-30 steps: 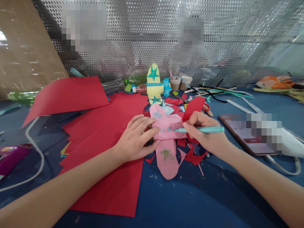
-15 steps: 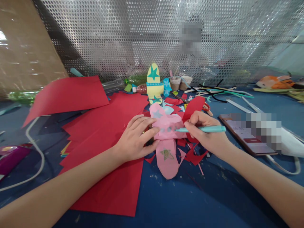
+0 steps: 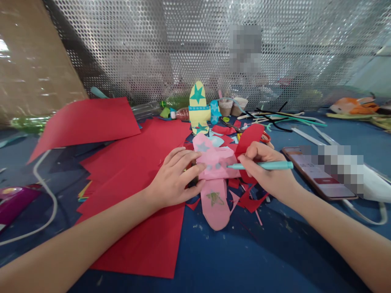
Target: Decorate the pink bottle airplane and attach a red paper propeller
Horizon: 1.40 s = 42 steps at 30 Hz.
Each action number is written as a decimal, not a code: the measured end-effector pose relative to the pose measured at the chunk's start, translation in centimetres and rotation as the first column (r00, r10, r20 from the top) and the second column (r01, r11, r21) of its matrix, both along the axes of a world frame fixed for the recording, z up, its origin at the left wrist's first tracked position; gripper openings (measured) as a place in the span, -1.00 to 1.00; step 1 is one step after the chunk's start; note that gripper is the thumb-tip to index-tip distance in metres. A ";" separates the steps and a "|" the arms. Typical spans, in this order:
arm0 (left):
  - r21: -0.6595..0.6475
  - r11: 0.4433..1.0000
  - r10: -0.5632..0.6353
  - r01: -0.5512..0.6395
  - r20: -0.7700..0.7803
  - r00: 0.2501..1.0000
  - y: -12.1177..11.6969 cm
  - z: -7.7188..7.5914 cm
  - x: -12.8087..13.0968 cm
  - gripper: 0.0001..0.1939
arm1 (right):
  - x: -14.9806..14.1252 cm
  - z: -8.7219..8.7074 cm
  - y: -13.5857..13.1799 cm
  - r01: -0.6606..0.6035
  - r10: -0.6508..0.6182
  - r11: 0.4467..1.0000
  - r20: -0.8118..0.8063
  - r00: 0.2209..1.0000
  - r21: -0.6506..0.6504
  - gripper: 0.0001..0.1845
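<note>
A pink paper airplane (image 3: 214, 205) with star drawings on its wings lies in front of me, and a row of bluish dots runs along its body. My left hand (image 3: 179, 177) grips the airplane's left end, with fingers and thumb curved around it. Between the fingers and thumb of my right hand (image 3: 269, 167) is a light blue felt-tip pen (image 3: 276, 165). The pen's tip is at the pink body, just right of the dots; I cannot tell whether it touches. A red paper piece (image 3: 249, 138) stands up at the airplane's right end.
Red paper sheets (image 3: 146, 219) spread to the left. Behind stands a yellow airplane (image 3: 198, 112) with teal stars. Paper scraps (image 3: 252, 199) and scissors (image 3: 235, 127) surround the pink one. A phone (image 3: 319, 175) lies right, a purple glue gun (image 3: 18, 203) far left, pipe cleaners (image 3: 277, 118) behind.
The pen and my right hand have shifted slightly to the right along the pink body. My left hand and the airplane have stayed in place.
</note>
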State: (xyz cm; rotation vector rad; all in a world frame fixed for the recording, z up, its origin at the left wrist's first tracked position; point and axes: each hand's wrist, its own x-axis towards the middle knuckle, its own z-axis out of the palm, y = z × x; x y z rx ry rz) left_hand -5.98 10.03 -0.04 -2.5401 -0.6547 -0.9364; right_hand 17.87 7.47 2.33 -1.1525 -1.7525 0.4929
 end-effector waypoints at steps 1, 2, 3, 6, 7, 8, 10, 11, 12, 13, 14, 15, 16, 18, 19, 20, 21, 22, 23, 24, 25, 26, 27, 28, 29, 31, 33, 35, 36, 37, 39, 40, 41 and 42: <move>-0.001 1.000 0.002 -0.002 -0.001 1.000 0.0 0.0 0.0 -0.79 | 0.0 0.0 0.0 0.001 -0.001 1.000 -0.001 1.000 0.004 -0.66; 0.001 1.000 0.002 -0.002 0.000 1.000 0.0 0.0 0.0 -0.79 | 0.0 0.0 0.0 -0.001 0.001 1.000 -0.002 1.000 0.005 -0.66; 0.002 1.000 0.002 -0.002 -0.001 1.000 0.0 0.0 0.0 -0.79 | 0.0 0.0 0.0 -0.005 0.005 1.000 -0.004 1.000 0.004 -0.66; -0.002 1.000 0.008 -0.008 -0.001 1.000 0.0 -0.1 -0.1 -0.79 | 0.1 0.0 0.1 -0.009 0.008 1.000 -0.027 1.000 -0.008 -0.66; -0.005 1.000 0.011 -0.011 -0.001 1.000 0.0 -0.1 0.0 -0.79 | 0.1 0.0 0.1 -0.010 0.009 1.000 -0.035 0.999 -0.011 -0.66; -0.006 1.000 0.014 -0.014 -0.001 1.000 0.0 -0.1 0.0 -0.80 | 0.1 0.0 0.1 -0.012 0.012 1.000 -0.038 0.999 -0.017 -0.66; -0.005 1.000 0.011 -0.011 0.002 1.000 0.0 -0.1 0.0 -0.79 | 0.1 0.0 0.1 -0.016 0.015 0.999 -0.032 0.999 -0.031 -0.66; -0.005 1.000 0.008 -0.008 0.004 1.000 0.0 -0.1 0.0 -0.79 | 0.1 -0.1 0.0 -0.015 0.014 0.999 -0.026 1.000 -0.033 -0.66; -0.007 1.000 0.006 -0.006 0.005 1.000 0.0 -0.1 0.0 -0.78 | 0.1 -0.1 0.0 -0.010 0.009 0.999 -0.021 1.000 -0.031 -0.66; -0.010 1.000 0.005 -0.005 0.005 1.000 0.0 -0.1 0.0 -0.78 | 0.1 -0.1 0.0 -0.007 0.006 1.000 -0.021 1.000 -0.027 -0.66; -0.013 1.000 0.003 -0.003 0.005 1.000 0.0 -0.1 0.0 -0.78 | 0.0 -0.1 0.0 -0.006 0.006 1.000 -0.024 1.000 -0.024 -0.66; -0.016 1.000 0.003 -0.003 0.004 1.000 0.0 -0.1 -0.1 -0.78 | 0.0 -0.1 -0.1 -0.012 0.011 1.000 -0.027 1.000 -0.024 -0.66; -0.019 1.000 0.003 -0.003 0.003 1.000 0.0 -0.2 -0.1 -0.78 | 0.0 -0.1 -0.1 -0.018 0.017 0.999 -0.029 0.999 -0.027 -0.66; -0.023 1.000 0.006 -0.006 0.005 1.000 0.0 -0.2 -0.1 -0.79 | 0.0 -0.1 -0.1 -0.022 0.021 0.999 -0.030 0.999 -0.032 -0.65; -0.023 1.000 0.008 -0.008 0.006 1.000 0.0 -0.2 -0.1 -0.79 | 0.1 -0.1 -0.1 -0.016 0.015 1.000 -0.031 0.999 -0.027 -0.65; -0.021 1.000 0.009 -0.009 0.006 1.000 0.0 -0.2 -0.1 -0.79 | 0.1 -0.1 -0.1 -0.006 0.006 1.000 -0.033 0.999 -0.016 -0.65; -0.018 1.000 0.009 -0.009 0.006 1.000 0.0 -0.1 -0.1 -0.79 | 0.1 -0.2 0.0 0.001 -0.001 1.000 -0.038 0.999 -0.005 -0.65; -0.015 1.000 0.009 -0.009 0.005 1.000 0.0 -0.1 -0.1 -0.79 | 0.1 -0.2 0.0 0.003 -0.003 1.000 -0.042 0.999 0.002 -0.65; -0.014 1.000 0.008 -0.008 0.004 1.000 0.0 -0.1 -0.1 -0.79 | 0.1 -0.2 0.0 -0.002 0.002 1.000 -0.041 0.999 0.002 -0.65; -0.014 1.000 0.007 -0.007 0.004 1.000 0.0 -0.1 -0.1 -0.79 | 0.1 -0.2 0.1 -0.008 0.008 1.000 -0.037 0.999 -0.004 -0.65; -0.014 1.000 0.005 -0.005 0.005 1.000 0.0 -0.1 -0.1 -0.79 | 0.1 -0.2 0.1 -0.013 0.013 1.000 -0.030 0.999 -0.014 -0.65; -0.014 1.000 0.004 -0.004 0.005 1.000 0.0 -0.1 -0.1 -0.79 | 0.1 -0.2 0.1 -0.013 0.013 1.000 -0.028 1.000 -0.021 -0.65; -0.013 1.000 0.003 -0.003 0.004 1.000 0.1 -0.1 -0.1 -0.79 | 0.1 -0.3 0.1 -0.009 0.008 1.000 -0.030 1.000 -0.021 -0.65; -0.009 1.000 0.000 0.000 0.005 1.000 0.1 -0.1 -0.1 -0.79 | 0.1 -0.3 0.1 -0.002 0.002 1.000 -0.037 0.999 -0.017 -0.65; -0.004 1.000 -0.002 0.002 0.004 1.000 0.1 -0.1 -0.1 -0.79 | 0.2 -0.3 0.1 0.002 -0.003 1.000 -0.045 0.999 -0.010 -0.65; 0.004 1.000 -0.006 0.006 0.003 1.000 0.0 -0.1 0.0 -0.78 | 0.2 -0.3 0.1 -0.004 0.004 1.000 -0.049 0.999 -0.004 -0.65; 0.009 1.000 -0.011 0.011 0.003 1.000 0.0 0.0 0.0 -0.77 | 0.2 -0.3 0.1 -0.011 0.010 1.000 -0.039 0.999 -0.009 -0.65; 0.011 1.000 -0.009 0.009 0.002 1.000 0.0 0.0 0.0 -0.77 | 0.2 -0.2 0.1 0.000 0.000 1.000 -0.042 0.999 -0.004 -0.65; 0.011 1.000 -0.007 0.007 0.000 1.000 -0.1 0.0 0.0 -0.77 | 0.1 -0.2 0.1 0.003 -0.003 1.000 -0.047 0.999 -0.004 -0.65; 0.011 1.000 -0.005 0.005 -0.001 1.000 -0.1 0.0 0.0 -0.77 | 0.1 -0.2 0.0 0.000 0.000 1.000 -0.051 0.999 -0.011 -0.65; 0.011 1.000 -0.006 0.006 -0.001 1.000 -0.1 0.0 0.0 -0.77 | 0.1 -0.1 0.0 -0.019 0.018 0.999 -0.045 0.999 -0.039 -0.66; 0.009 1.000 -0.006 0.006 -0.002 1.000 0.0 0.0 0.0 -0.77 | 0.0 -0.1 0.0 -0.023 0.021 0.999 -0.037 0.999 -0.048 -0.66; 0.006 1.000 -0.005 0.005 -0.002 1.000 0.0 0.0 0.0 -0.77 | 0.0 -0.1 0.0 -0.015 0.013 0.999 -0.029 0.999 -0.047 -0.66; 0.003 1.000 -0.003 0.003 -0.002 1.000 0.0 0.0 0.0 -0.77 | 0.0 -0.1 0.0 -0.002 0.001 0.999 -0.026 1.000 -0.037 -0.66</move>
